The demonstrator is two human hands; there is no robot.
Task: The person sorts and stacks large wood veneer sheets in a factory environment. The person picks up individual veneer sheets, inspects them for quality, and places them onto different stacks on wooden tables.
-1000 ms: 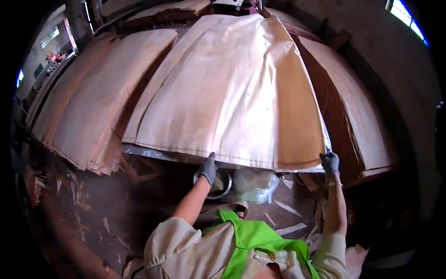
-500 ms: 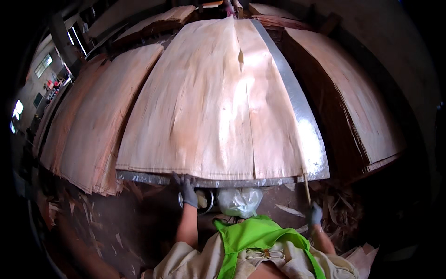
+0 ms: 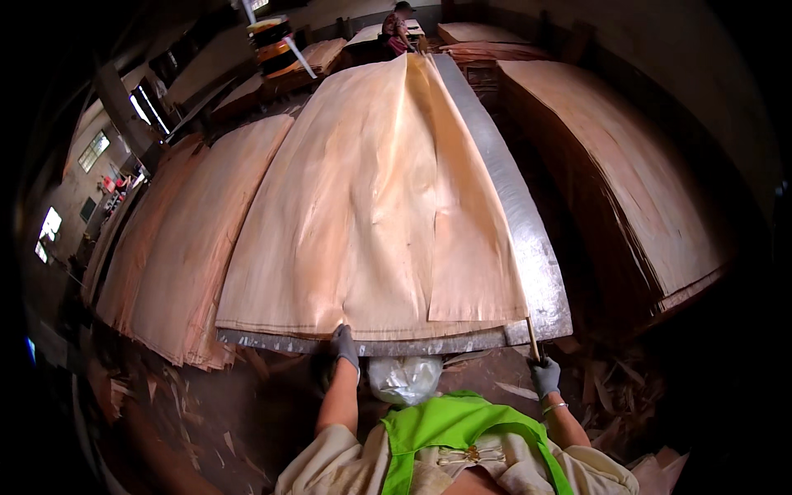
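light: dim shed, daylight from windows (image 3: 49,231) far left + top | bright: pale veneer sheet (image 3: 371,206) mid-frame, dull glare on metal table edge (image 3: 528,239) | shadows: deep under table, right side | quality: heavy fisheye bend, black vignette corners, soft at rim

left hand (image 3: 346,346) — grips veneer sheet (image 3: 379,206) edge | right hand (image 3: 544,376) — holds thin stick (image 3: 533,340)

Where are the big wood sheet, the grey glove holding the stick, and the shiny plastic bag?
Wood sheet (image 3: 388,206), head view, middle of its pale top face.
Right hand (image 3: 544,377), head view, back of the grey glove gripping the thin stick (image 3: 533,340).
Plastic bag (image 3: 404,379), head view, its crinkled front.
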